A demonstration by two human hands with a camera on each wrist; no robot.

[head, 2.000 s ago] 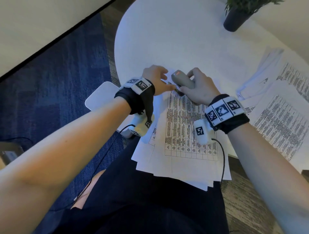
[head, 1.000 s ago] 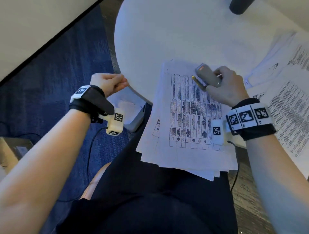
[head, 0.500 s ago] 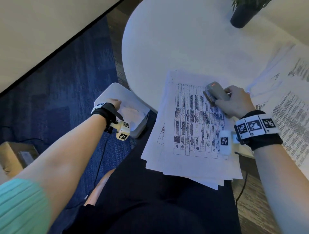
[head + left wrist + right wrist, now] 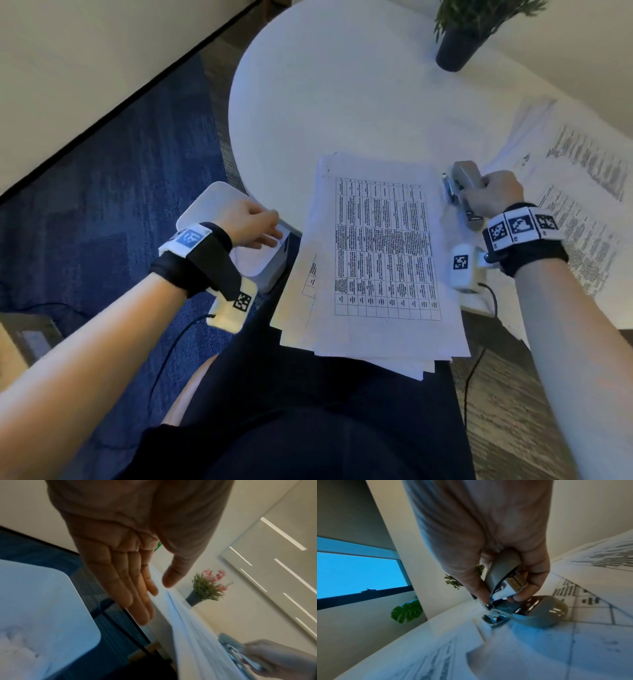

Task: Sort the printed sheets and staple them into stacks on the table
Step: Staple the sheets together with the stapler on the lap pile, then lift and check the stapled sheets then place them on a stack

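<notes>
While the right hand (image 4: 493, 197) grips a stapler (image 4: 462, 186) beside the printed sheets (image 4: 380, 253), left fingers (image 4: 137, 595) stretch open, holding nothing.

White sheets (image 4: 383, 246) printed with black tables; grey, seemingly metallic stapler (image 4: 463, 186); blue carpet (image 4: 113, 178); white table (image 4: 342, 96).

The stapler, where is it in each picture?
Head: stapler at right, gripped by the right hand, beside the sheets.
Left wrist: bottom right corner, blurred.
Right wrist: centre, in the fingers.
Shared landmark: potted plant.
</notes>
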